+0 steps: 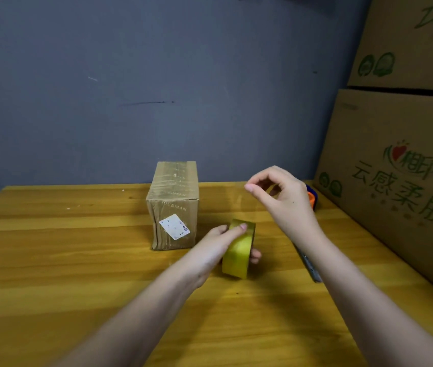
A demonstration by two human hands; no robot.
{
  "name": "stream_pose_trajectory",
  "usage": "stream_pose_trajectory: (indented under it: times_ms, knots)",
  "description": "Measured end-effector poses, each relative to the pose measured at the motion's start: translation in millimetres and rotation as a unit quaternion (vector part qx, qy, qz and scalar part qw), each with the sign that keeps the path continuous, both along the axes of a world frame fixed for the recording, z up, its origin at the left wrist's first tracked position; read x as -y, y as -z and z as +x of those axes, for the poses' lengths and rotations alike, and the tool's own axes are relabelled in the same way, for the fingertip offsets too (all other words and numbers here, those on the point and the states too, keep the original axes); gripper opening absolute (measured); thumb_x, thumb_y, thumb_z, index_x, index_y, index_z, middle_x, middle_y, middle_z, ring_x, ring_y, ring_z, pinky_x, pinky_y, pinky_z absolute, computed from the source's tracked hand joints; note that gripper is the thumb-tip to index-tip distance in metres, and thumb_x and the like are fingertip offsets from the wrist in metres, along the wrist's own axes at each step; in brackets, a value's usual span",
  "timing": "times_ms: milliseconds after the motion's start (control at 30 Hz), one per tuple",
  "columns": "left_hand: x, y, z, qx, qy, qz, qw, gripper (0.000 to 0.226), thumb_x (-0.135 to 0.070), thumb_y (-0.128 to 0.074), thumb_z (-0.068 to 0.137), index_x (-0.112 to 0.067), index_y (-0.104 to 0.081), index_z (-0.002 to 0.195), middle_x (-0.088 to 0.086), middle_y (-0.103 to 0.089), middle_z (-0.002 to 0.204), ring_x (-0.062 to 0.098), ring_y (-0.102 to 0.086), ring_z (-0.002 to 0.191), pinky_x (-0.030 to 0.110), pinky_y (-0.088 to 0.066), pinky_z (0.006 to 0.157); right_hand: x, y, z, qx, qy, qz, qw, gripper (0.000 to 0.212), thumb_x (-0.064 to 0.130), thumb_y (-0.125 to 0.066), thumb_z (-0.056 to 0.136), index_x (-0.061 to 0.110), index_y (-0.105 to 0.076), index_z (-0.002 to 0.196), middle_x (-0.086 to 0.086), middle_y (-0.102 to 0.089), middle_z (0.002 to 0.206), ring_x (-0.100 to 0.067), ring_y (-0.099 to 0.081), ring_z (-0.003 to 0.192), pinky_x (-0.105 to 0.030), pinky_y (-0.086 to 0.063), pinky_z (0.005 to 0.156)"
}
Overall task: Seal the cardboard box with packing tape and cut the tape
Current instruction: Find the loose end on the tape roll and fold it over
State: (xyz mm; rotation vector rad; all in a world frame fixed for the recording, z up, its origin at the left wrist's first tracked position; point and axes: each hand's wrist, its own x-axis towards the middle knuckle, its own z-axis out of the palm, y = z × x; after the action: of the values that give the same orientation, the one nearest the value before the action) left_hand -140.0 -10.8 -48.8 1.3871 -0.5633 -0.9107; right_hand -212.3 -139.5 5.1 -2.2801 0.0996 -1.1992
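A small brown cardboard box (174, 205) with a white label on its near face stands on the wooden table (77, 260), shiny tape over its top. Just right of it, my left hand (220, 247) grips a yellowish roll of packing tape (239, 250) held on edge above the table. My right hand (281, 197) is raised higher and to the right, thumb and forefinger pinched on the clear free end of the tape (241, 205), which stretches faintly up from the roll. A utility knife (309, 263) lies on the table under my right forearm.
Two large printed cardboard cartons (400, 165) are stacked along the table's right side. An orange and blue object (312, 198) peeks out behind my right hand. A grey-blue wall stands behind the table.
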Motion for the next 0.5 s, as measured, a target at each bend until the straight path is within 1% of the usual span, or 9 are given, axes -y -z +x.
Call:
stream_pose_trajectory:
  times_ms: [67, 100, 167, 267, 333, 400, 433, 467, 500]
  knots:
    - [0, -2, -4, 0.036, -0.012, -0.013, 0.999, 0.041, -0.037, -0.052, 0.093, 0.0, -0.055, 0.111, 0.011, -0.068, 0.064, 0.019, -0.067, 0.056, 0.026, -0.057, 0.057, 2, -1, -1, 0.016, 0.014, -0.003, 1.0, 0.008, 0.024, -0.066, 0.085, 0.016, -0.067, 0.081, 0.006, -0.064, 0.082, -0.005, -0.059, 0.08, -0.018, -0.049, 0.071]
    - [-1, -4, -5, 0.061, -0.02, -0.014, 0.998, 0.04, -0.038, -0.052, 0.093, -0.001, -0.056, 0.108, 0.009, -0.066, 0.058, 0.016, -0.064, 0.051, 0.022, -0.054, 0.052, 3, -2, -2, 0.024, 0.02, -0.002, 1.0, 0.007, 0.023, -0.066, 0.085, 0.017, -0.067, 0.081, 0.006, -0.063, 0.082, -0.004, -0.057, 0.08, -0.014, -0.047, 0.07]
    - [-5, -8, -7, 0.105, -0.025, -0.02, 0.994, 0.04, -0.038, -0.051, 0.093, -0.001, -0.057, 0.106, 0.006, -0.063, 0.053, 0.014, -0.061, 0.048, 0.02, -0.051, 0.049, 6, -3, -3, 0.033, 0.03, 0.015, 0.999, 0.007, 0.022, -0.066, 0.085, 0.017, -0.067, 0.081, 0.007, -0.061, 0.081, -0.003, -0.056, 0.079, -0.011, -0.044, 0.068]
    - [-10, -10, -7, 0.154, -0.016, -0.057, 0.986, 0.04, -0.033, -0.049, 0.095, 0.004, -0.055, 0.108, 0.004, -0.062, 0.053, 0.015, -0.059, 0.049, 0.024, -0.05, 0.053, 11, -2, -5, 0.018, 0.031, 0.072, 0.997, 0.006, 0.023, -0.065, 0.085, 0.017, -0.067, 0.083, 0.007, -0.063, 0.081, -0.006, -0.058, 0.078, -0.017, -0.049, 0.068]
    - [-14, -10, -6, 0.185, -0.019, -0.078, 0.979, 0.036, -0.027, -0.047, 0.096, 0.007, -0.053, 0.108, 0.007, -0.065, 0.058, 0.015, -0.061, 0.054, 0.024, -0.05, 0.057, 13, 0, -4, -0.001, 0.031, 0.112, 0.993, 0.007, 0.022, -0.065, 0.085, 0.016, -0.067, 0.084, 0.007, -0.064, 0.079, -0.006, -0.059, 0.075, -0.021, -0.05, 0.068]
    - [-16, -9, -4, 0.218, -0.025, -0.09, 0.971, 0.03, -0.024, -0.047, 0.097, 0.003, -0.057, 0.105, 0.013, -0.071, 0.071, 0.014, -0.065, 0.067, 0.023, -0.05, 0.066, 15, 3, -3, -0.018, 0.022, 0.152, 0.988, 0.007, 0.02, -0.066, 0.085, 0.013, -0.068, 0.084, 0.005, -0.065, 0.078, -0.007, -0.058, 0.075, -0.022, -0.049, 0.068]
    - [-18, -8, -2, 0.234, -0.027, -0.091, 0.968, 0.027, -0.024, -0.048, 0.096, -0.001, -0.059, 0.104, 0.013, -0.073, 0.077, 0.014, -0.066, 0.075, 0.024, -0.05, 0.072, 16, 5, -2, -0.027, 0.016, 0.169, 0.985, 0.008, 0.019, -0.066, 0.085, 0.011, -0.069, 0.084, 0.002, -0.066, 0.079, -0.009, -0.059, 0.076, -0.023, -0.049, 0.069]
    - [-19, -7, 0, 0.246, -0.026, -0.09, 0.965, 0.026, -0.026, -0.05, 0.095, -0.004, -0.061, 0.104, 0.012, -0.074, 0.082, 0.015, -0.067, 0.081, 0.027, -0.05, 0.077, 16, 8, -1, -0.036, 0.01, 0.181, 0.983, 0.009, 0.018, -0.066, 0.085, 0.01, -0.069, 0.085, -0.001, -0.067, 0.081, -0.013, -0.06, 0.078, -0.024, -0.05, 0.071]
    - [-20, -6, 2, 0.255, -0.023, -0.09, 0.962, 0.025, -0.027, -0.051, 0.094, -0.007, -0.062, 0.104, 0.01, -0.075, 0.083, 0.015, -0.067, 0.084, 0.029, -0.05, 0.078, 16, 10, 0, -0.044, 0.005, 0.19, 0.981, 0.009, 0.018, -0.066, 0.085, 0.009, -0.069, 0.087, -0.003, -0.068, 0.083, -0.015, -0.06, 0.079, -0.024, -0.05, 0.072]
